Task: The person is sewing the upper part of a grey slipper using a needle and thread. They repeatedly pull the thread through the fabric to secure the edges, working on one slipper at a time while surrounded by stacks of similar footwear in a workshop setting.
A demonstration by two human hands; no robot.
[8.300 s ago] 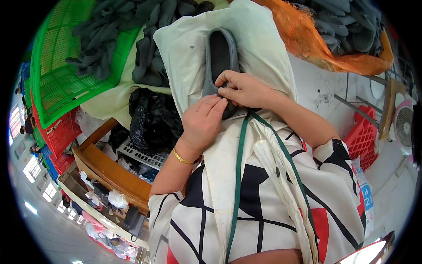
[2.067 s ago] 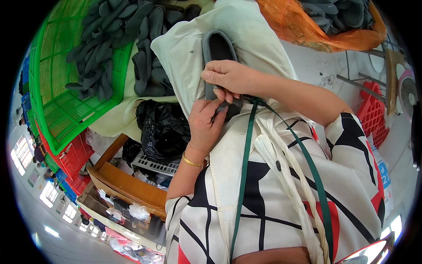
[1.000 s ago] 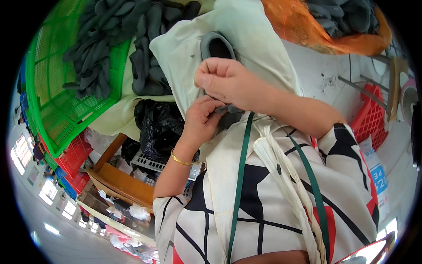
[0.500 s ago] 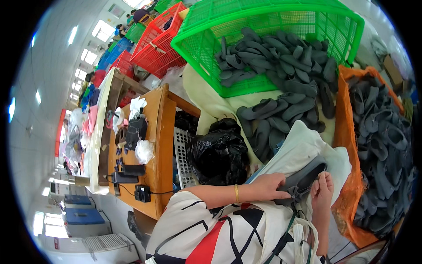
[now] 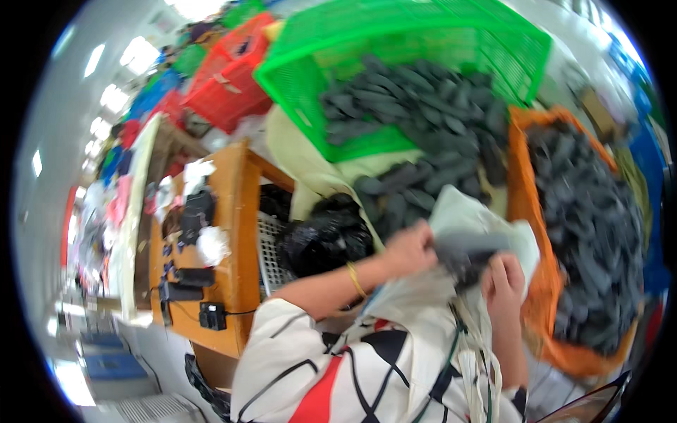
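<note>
the left hand and the right hand meet on a dark grey shoe sole that lies on a pale cloth over the person's lap, just in front of the heaps of like pieces. the picture is smeared by motion, so the fine detail is soft. the left fingers look curled and pinched on the near end of the sole; the right fingers are bent and pressed together against its other end, though whether they truly clamp it i cannot tell.

around them: a green basket full of dark soles behind, an orange sack of more soles to the right, a crumpled black plastic bag just left of the left wrist, and a wooden bench with small dark gear further left. red crates stand beyond it.

to do this handling well, judging from the pose, it pays to hold the sole flat on the cloth with one hand steady while the other works along the edge, thumbs close to the rim, wrists low. the cloth should stay spread beneath so the piece does not slide toward the heap of soles. keeping the head steadier would help too, since the work is small and close.
</note>
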